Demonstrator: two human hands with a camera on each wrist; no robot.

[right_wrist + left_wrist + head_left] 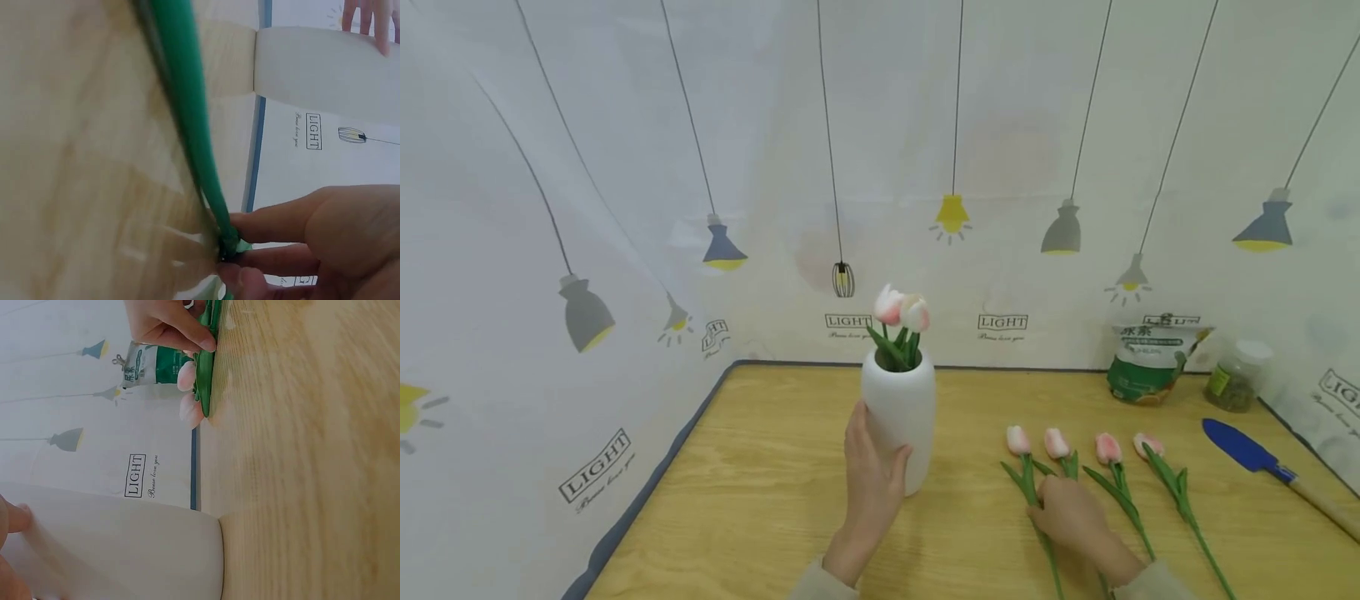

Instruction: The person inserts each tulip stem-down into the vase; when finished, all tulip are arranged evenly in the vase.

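White and smooth, the vase (900, 417) stands upright on the desk (760, 500) just left of the middle of the head view, with a few pink tulips (901, 310) rising from its mouth. The left hand (871, 482) wraps the vase's lower left side, thumb to the front and fingers curled round the back; in the right wrist view those fingers (365, 15) show at the upper right edge, lying on the vase (325, 69).

To the right of the vase, four pink tulips lie in a row on the desk, heads toward the wall and green stems toward the lower edge of the frame. The right hand (1071, 518) rests on the stem of the leftmost tulip (1028, 482), low in the frame and right of centre. In the right wrist view its fingers (275, 225) are pinched round the green stem (187, 125) at the bottom of the picture. The left wrist view shows the same hand (165, 325) at the top, fingertips pressed down on the stem against the wood. The other three tulips (1112, 471) lie untouched just beside it.

Further right, near the wall, a green and white bag (1150, 367) stands beside a small clear jar (1236, 379) with a pale lid. A blue trowel (1247, 450) with a wooden handle lies at the right edge. Behind the desk hangs a pale backdrop (625, 208) printed with hanging lamps and the word LIGHT.
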